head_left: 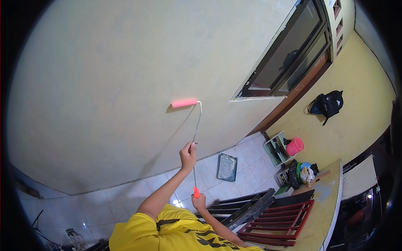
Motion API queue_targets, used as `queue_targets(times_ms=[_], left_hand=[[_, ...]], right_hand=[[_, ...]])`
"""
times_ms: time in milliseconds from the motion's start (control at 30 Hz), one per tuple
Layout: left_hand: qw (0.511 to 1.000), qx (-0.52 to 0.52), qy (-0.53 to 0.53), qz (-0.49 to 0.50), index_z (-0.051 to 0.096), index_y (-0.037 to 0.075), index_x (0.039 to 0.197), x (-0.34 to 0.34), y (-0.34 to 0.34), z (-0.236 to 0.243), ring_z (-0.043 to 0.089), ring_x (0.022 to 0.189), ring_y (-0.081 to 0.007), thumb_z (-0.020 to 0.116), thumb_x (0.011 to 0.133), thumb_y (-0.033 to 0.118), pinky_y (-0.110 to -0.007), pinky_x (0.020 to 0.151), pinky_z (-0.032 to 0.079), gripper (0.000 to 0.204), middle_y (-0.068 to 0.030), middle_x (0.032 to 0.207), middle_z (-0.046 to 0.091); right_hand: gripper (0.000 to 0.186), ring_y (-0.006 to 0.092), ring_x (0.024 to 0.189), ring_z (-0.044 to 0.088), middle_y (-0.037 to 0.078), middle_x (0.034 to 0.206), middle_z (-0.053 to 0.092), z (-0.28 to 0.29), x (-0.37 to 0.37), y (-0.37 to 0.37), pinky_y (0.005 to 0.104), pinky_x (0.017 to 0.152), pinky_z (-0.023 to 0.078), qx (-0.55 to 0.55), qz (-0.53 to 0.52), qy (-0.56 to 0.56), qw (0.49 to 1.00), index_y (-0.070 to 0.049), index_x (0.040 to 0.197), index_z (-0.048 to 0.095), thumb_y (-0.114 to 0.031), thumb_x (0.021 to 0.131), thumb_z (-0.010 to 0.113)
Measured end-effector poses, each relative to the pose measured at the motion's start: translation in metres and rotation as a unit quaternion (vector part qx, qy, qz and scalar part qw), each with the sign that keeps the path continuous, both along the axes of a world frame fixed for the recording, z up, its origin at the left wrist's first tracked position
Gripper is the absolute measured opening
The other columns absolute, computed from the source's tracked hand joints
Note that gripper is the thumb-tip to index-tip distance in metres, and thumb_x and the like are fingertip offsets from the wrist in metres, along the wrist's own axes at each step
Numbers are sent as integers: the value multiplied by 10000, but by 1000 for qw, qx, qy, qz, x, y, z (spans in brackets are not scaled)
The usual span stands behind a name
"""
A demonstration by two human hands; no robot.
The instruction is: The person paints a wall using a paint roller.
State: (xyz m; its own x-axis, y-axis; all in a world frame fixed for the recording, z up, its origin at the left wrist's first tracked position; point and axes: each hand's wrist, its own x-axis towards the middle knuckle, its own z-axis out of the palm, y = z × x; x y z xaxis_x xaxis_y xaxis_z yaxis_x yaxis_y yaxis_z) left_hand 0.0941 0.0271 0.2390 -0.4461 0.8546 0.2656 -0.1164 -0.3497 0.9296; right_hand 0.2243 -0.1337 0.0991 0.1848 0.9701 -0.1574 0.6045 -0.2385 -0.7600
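Note:
A long-handled paint roller point(197, 125) with a pink sleeve point(184, 103) is held up before the pale wall point(104, 83). The sleeve lies sideways at the wall, its shadow close below; whether it presses on the surface I cannot tell. My left hand point(188, 157) is closed round the thin metal rod, partway along it. Lower down, my right hand point(199, 201) grips the orange handle point(196, 192). On the tiled floor beyond my right hand lies a dark rectangular paint tray point(227, 167) with pale smears inside.
A dark-framed window point(289, 50) is at the upper right. Along the right side are a rack point(276, 150), a pink bucket point(295, 146), bags point(306, 172) and a red slatted frame point(278, 221). A black bag point(328, 104) hangs on the yellow wall.

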Motion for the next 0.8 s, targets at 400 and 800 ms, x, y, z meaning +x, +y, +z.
queue_targets(times_ms=[400, 800], left_hand=[[996, 72, -47, -35, 651, 20, 949, -12, 18, 91, 371, 422, -27, 503, 960, 188, -225, 395, 285, 223, 48, 511, 390], [924, 122, -143, -332, 611, 43, 931, -71, 62, 257, 265, 460, -33, 496, 967, 332, -225, 411, 216, 313, 69, 559, 272]], right_hand=[[259, 359, 606, 632, 270, 604, 566, 60, 4, 47, 446, 567, 444, 112, 25, -32, 993, 80, 675, 580, -168, 740, 617], [229, 169, 490, 484, 146, 495, 475, 178, -64, 144, 401, 493, 386, 264, 37, 88, 960, 51, 635, 515, -120, 773, 577]])
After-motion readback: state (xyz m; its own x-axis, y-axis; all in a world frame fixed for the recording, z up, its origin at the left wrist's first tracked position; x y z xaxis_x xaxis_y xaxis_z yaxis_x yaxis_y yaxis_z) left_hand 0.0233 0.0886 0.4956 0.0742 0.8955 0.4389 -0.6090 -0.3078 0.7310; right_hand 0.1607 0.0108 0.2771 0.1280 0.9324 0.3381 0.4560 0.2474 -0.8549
